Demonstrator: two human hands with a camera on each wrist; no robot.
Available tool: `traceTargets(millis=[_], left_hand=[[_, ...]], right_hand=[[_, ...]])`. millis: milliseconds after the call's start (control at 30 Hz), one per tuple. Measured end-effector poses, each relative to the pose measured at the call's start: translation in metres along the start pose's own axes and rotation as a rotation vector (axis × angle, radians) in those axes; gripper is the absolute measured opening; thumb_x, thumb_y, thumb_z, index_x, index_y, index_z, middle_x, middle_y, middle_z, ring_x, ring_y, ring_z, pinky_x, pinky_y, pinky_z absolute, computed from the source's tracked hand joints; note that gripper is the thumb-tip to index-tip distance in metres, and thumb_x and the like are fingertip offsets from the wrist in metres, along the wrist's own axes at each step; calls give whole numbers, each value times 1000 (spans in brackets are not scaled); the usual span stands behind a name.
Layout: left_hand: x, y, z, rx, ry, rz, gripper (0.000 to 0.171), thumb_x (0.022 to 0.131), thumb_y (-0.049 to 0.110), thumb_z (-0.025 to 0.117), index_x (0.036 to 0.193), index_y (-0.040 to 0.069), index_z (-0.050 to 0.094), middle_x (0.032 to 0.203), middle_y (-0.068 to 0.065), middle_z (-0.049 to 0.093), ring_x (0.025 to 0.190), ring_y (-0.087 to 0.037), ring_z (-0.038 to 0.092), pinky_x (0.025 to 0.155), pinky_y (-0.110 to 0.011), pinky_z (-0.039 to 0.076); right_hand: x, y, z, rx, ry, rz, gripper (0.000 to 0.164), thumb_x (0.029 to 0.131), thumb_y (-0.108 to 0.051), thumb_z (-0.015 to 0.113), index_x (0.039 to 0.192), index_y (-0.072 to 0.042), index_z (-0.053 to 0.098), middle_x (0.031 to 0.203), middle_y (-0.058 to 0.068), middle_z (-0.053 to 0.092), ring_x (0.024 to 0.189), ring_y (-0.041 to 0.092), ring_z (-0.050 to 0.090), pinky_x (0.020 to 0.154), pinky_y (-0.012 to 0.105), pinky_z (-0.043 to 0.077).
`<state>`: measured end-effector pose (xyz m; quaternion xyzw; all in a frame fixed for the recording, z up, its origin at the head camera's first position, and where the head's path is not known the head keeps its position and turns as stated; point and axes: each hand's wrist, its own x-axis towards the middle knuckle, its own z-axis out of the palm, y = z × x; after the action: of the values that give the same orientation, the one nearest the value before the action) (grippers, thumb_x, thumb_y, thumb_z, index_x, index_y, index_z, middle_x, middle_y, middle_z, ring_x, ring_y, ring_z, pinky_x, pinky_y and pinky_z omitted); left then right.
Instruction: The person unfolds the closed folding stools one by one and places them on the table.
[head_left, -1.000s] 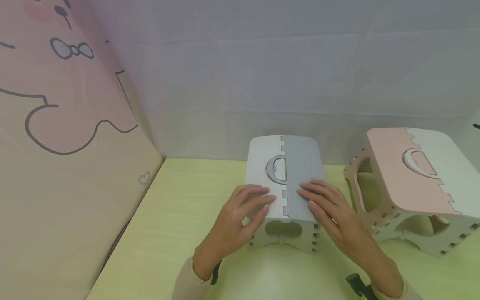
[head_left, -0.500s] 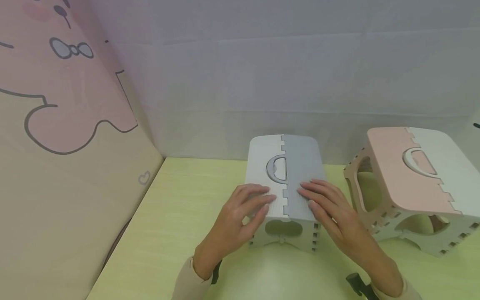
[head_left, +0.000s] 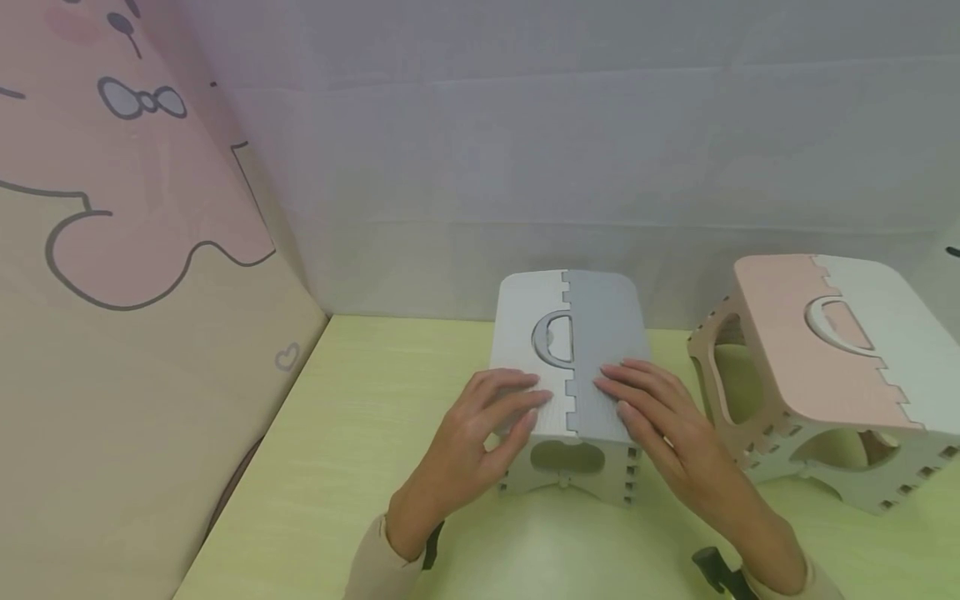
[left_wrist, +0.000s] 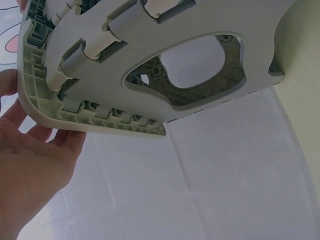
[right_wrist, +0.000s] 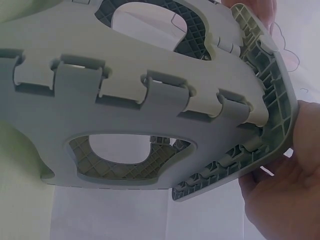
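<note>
A small folding step stool, half white and half grey-blue on top, stands unfolded on the table with its curved carry handle lying flat in the top. My left hand rests on the white half near the front, fingers extended. On the grey-blue half lies my right hand, its fingers also stretched out flat. From below, the left wrist view shows the stool's ribbed top edge with my fingers against it. The right wrist view shows the hinged legs and my right palm beside the rim.
A larger pink and white folding stool stands unfolded to the right, close by my right forearm. The yellow-green table runs back to a pale cloth wall. At left is a cloth panel with a pink cartoon animal.
</note>
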<state>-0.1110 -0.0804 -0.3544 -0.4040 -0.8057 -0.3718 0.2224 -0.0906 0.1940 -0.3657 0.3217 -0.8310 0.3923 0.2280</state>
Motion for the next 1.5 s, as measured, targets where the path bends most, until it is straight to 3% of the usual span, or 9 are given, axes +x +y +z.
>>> traceTargets(millis=[367,733,1000,1133,1333,1500], left_hand=[[0,1,0,28,-5,11,23,104,16,60,122,8,72,130,-9,63,126,-25,55,109,-36,46],[1,3,1,75,-9,31,25,106,17,55,124,8,71,131,-10,63,127,-26,55,111,-36,44],[-3,2,-2,67,26,25,28,106,18,57,127,5,68,132,-13,61,125,-28,55,108,-39,47],[-8,1,-5,47,54,5,27,105,19,60,126,5,69,131,-12,61,125,-28,55,106,-39,47],[-12,1,-8,27,92,-32,24,105,19,61,124,6,69,128,-10,62,123,-27,54,103,-39,49],[-15,0,-9,30,147,-49,23,105,19,60,121,5,70,124,-10,62,119,-29,56,101,-40,49]], right_hand=[[0,-1,1,6,16,-18,36,112,-22,46,137,-5,64,144,11,58,143,28,40,122,30,26],[-1,0,0,2,13,-1,33,109,-14,50,137,-5,64,145,11,58,143,29,40,122,30,25],[1,-3,-2,-25,18,-15,34,110,-20,49,139,-7,63,146,10,57,141,30,43,122,28,26],[1,-5,-5,-37,37,-12,34,109,-22,52,138,-8,64,145,10,57,140,29,45,120,26,28],[1,-4,-4,10,128,-50,40,109,-32,51,129,-1,68,137,17,61,135,28,50,117,25,34],[-2,-3,-5,52,192,-53,40,108,-31,56,124,3,68,130,21,62,131,24,53,113,24,37]])
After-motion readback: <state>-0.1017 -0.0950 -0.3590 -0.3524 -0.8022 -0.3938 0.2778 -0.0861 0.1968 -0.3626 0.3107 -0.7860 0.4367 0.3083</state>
